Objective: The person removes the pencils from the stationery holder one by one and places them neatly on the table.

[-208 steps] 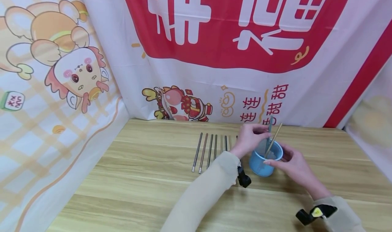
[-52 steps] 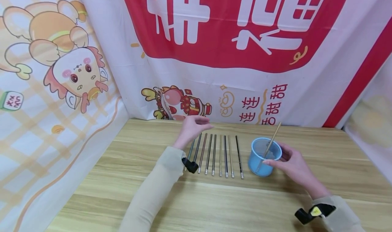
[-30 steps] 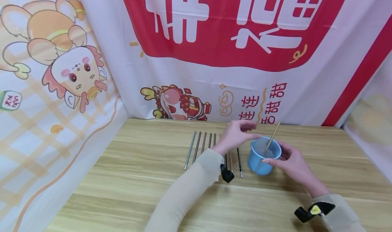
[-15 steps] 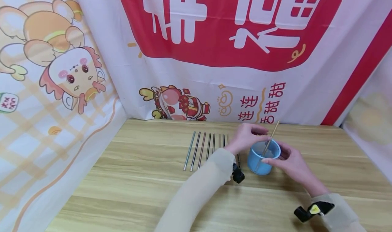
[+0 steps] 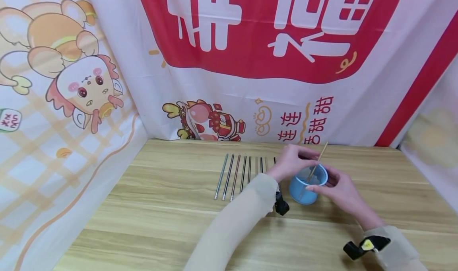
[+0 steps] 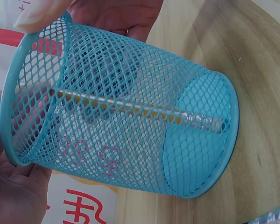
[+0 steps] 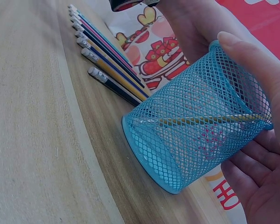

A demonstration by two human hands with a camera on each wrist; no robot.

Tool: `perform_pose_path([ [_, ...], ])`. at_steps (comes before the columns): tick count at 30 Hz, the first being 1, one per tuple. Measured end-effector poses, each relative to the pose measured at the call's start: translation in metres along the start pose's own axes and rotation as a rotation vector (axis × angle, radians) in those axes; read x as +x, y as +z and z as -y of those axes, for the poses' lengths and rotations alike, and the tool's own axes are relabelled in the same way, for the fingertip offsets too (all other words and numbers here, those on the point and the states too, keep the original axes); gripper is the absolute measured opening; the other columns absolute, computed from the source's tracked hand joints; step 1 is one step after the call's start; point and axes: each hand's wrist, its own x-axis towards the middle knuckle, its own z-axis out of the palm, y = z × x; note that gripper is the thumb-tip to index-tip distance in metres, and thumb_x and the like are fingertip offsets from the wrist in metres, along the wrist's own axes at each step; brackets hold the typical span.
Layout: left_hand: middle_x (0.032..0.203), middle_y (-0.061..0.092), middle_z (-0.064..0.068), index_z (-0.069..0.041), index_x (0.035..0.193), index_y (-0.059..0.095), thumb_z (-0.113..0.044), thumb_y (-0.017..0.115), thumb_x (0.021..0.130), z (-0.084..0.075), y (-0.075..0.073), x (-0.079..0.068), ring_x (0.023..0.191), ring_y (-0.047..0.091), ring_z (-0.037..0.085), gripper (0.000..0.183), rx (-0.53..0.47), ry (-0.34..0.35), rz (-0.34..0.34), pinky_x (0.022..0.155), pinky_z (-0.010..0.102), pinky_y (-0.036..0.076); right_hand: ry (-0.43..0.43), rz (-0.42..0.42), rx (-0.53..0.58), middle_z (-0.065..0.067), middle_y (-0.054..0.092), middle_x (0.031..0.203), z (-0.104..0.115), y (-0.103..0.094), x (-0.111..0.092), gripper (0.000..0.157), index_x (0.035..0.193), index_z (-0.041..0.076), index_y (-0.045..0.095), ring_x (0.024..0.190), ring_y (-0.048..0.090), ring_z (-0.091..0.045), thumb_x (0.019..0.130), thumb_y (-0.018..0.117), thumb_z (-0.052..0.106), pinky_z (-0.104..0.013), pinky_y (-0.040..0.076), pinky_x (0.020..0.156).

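A light blue mesh pencil cup (image 5: 302, 194) stands upright on the table, with one yellowish pencil (image 5: 323, 149) leaning in it. My right hand (image 5: 345, 189) grips the cup from the right, its thumb (image 7: 233, 44) on the rim side. Over the mouth of the cup, the thumb and fingers of my left hand (image 5: 290, 159) pinch that pencil; the exact contact is partly hidden. Through the mesh, the left wrist view shows the pencil's silvery end (image 6: 203, 121) at the base. Left of the cup lies a row of several pencils, with a blue-green pencil (image 5: 221, 176) outermost.
My left sleeve (image 5: 243, 215) covers part of the pencil row. The wooden table (image 5: 150, 223) meets a printed cloth (image 5: 214, 80) at the back and another patterned cloth (image 5: 64, 143) on the left. A dark wrist camera (image 5: 282, 205) hangs beside the row.
The blue-green pencil has gone from the cup to the row's left end. My left hand has since come back right to the other pencil; my right hand has stayed on the cup.
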Motion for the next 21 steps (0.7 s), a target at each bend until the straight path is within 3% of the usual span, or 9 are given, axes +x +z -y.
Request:
perform_pose_path([
  [11, 0.101, 0.072, -0.016, -0.017, 0.121, 0.075, -0.016, 0.077, 0.093, 0.0034, 0.0035, 0.0017, 0.09, 0.064, -0.005, 0.028, -0.029, 0.025, -0.036, 0.082, 0.013, 0.053, -0.002, -0.004, 0.017, -0.027, 0.054, 0.141, -0.0015, 0.0011, -0.0003, 0.077, 0.15, -0.005, 0.042, 0.124, 0.056, -0.038, 0.09, 0.081, 0.023, -0.009, 0.047, 0.089],
  [21, 0.096, 0.074, -0.013, -0.014, 0.117, 0.075, -0.012, 0.077, 0.092, 0.0, -0.0037, 0.0058, 0.087, 0.066, -0.002, 0.025, -0.125, 0.051, -0.095, 0.08, 0.016, 0.055, 0.017, 0.001, 0.007, -0.028, 0.053, 0.142, -0.0016, 0.0006, 0.0014, 0.077, 0.15, -0.006, 0.04, 0.125, 0.055, -0.038, 0.091, 0.08, 0.022, -0.008, 0.046, 0.089],
])
